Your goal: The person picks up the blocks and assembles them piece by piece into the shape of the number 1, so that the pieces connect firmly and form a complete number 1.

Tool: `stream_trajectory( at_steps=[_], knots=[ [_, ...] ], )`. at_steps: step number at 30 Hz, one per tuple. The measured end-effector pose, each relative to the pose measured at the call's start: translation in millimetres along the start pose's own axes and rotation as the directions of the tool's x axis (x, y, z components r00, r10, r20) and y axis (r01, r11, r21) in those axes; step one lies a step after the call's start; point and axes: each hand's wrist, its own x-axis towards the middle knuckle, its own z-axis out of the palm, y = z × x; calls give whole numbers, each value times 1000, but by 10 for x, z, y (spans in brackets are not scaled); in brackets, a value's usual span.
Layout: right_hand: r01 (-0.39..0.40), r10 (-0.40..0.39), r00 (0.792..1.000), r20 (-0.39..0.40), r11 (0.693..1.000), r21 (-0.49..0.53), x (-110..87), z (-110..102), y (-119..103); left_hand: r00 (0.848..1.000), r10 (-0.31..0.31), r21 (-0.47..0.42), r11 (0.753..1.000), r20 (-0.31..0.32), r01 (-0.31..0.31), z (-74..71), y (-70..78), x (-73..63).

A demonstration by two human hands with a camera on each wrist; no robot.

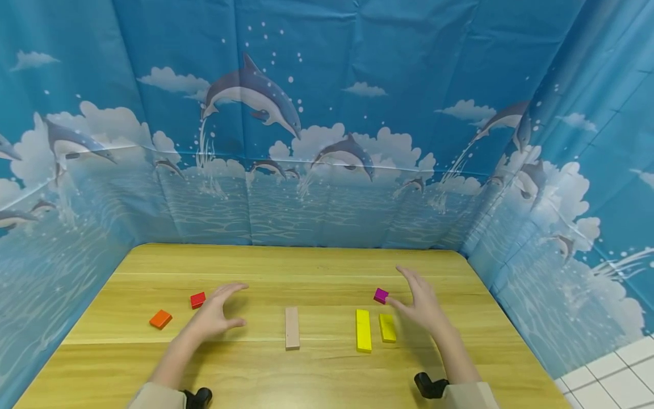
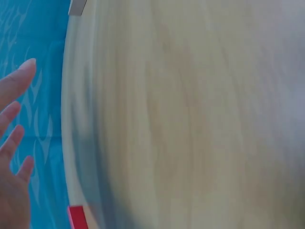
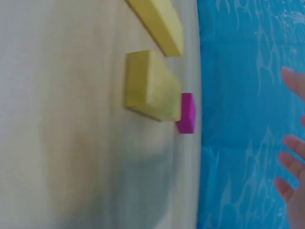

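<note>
Nearest, pale sleeves (image 1: 158,396) reach over the yellowish wood-grained counter (image 1: 327,380). Between the arms lie a long, light-brown rectangular block (image 1: 292,328), a long, bright yellow rectangular block (image 1: 363,330) and, just beside that, a shorter yellow rectangular block (image 1: 388,328). A flat orange block (image 1: 160,319) sits at left. Both hands are empty, fingers spread: the left hand (image 1: 213,315) partly covers a small red block (image 1: 197,300); the right hand (image 1: 422,304) hovers near a small purple block (image 1: 381,295). Beyond hangs a blue dolphin-print curtain (image 1: 327,210).
</note>
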Motion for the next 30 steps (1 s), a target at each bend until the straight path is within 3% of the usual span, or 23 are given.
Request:
stream_trajectory(
  at_steps=[5,9,13,24,30],
  knots=[
    [-10,4,999,38,990,137,-143,67,47,994,-44,-109,992,105,55,112,23,64],
    [-13,-4,997,75,972,233,-250,120,88,987,-11,-172,984,160,39,196,29,120],
    [-45,4,991,137,953,299,-346,156,115,982,21,-210,978,190,20,279,46,170],
    [-94,1,970,242,923,374,-523,268,133,970,27,-302,952,241,49,436,73,244],
    [-192,55,947,318,888,418,-560,298,139,963,32,-314,948,267,55,493,66,291]
  ],
)
